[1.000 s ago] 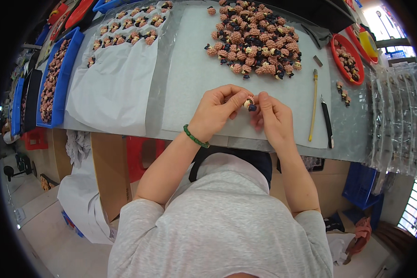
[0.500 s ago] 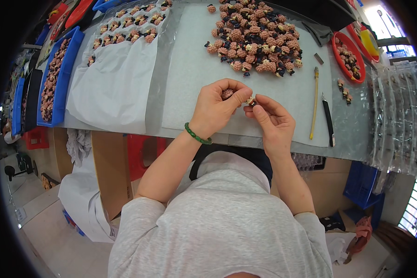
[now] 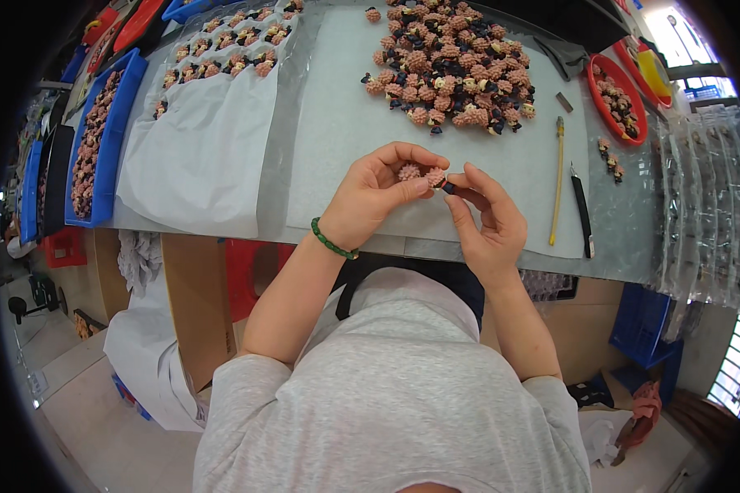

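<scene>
Both hands meet over the white sheet [image 3: 337, 164] at the near side of the table. A small figurine [image 3: 436, 177] with knobbly pink hair and a dark body sits between them. My left hand [image 3: 380, 187] is closed, its thumb and fingers on the pink hair, with a second pink knobbly piece [image 3: 409, 172] tucked in its fingers. My right hand [image 3: 492, 218] pinches the figurine's dark end between thumb and fingertips. Beyond the hands lies a large heap of similar figurines [image 3: 452, 70]. How the second piece is shaped underneath is hidden.
To the right lie a yellow stick tool [image 3: 557, 181] and a black pen-like knife [image 3: 581, 209], with a red bowl [image 3: 643, 123] of figurines behind. At left are rows of figurines [image 3: 237, 64] on white paper and a blue tray [image 3: 107, 177]. Clear plastic packaging [image 3: 703, 197] hangs far right.
The figurine between my hands has turned, so its pink hair now shows. My left hand has loosened slightly and its wrist has shifted left; the second pink piece shows more.
</scene>
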{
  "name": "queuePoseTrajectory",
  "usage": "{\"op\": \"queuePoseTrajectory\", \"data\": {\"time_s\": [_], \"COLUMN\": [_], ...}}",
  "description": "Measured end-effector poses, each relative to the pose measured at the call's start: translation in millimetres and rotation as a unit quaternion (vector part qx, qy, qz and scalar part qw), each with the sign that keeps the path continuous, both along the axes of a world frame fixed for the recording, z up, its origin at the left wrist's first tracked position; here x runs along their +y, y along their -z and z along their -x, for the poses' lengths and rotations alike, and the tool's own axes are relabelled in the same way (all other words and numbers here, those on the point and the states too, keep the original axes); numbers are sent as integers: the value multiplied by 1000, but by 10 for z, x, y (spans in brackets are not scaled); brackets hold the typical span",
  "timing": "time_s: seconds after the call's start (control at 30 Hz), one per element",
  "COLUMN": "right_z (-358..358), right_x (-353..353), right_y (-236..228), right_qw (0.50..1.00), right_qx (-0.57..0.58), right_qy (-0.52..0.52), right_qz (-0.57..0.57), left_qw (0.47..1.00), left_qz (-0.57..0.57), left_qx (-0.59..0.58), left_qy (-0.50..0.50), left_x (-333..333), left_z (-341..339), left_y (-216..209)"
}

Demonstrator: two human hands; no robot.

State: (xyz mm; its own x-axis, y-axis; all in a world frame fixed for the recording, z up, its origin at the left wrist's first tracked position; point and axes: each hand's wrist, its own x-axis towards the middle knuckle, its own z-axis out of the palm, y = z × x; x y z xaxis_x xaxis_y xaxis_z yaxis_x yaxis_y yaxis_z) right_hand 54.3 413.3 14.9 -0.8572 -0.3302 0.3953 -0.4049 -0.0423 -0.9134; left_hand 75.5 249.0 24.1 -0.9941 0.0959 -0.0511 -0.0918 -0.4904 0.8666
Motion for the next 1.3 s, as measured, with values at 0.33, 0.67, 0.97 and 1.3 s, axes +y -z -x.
{"op": "queuePoseTrajectory", "data": {"time_s": [0.33, 0.67, 0.97, 1.3], "right_z": [102, 14, -15, 78], "right_x": [-123, -250, -171, -186], "right_y": [-179, -180, -65, -67], "right_qw": [998, 977, 981, 976], "right_qx": [-37, -207, -178, -196], "right_qy": [-25, -46, -23, -49], "right_qz": [-44, 30, -75, -80], "left_qw": [997, 979, 565, 429], "left_qz": [57, 167, 722, 863], "left_qx": [-29, 52, -68, -181], "left_qy": [-39, -103, -393, -194], "left_x": [-25, -276, -2474, -2579], "left_z": [-69, -280, 63, 181], "left_y": [-69, -270, -405, 16]}}
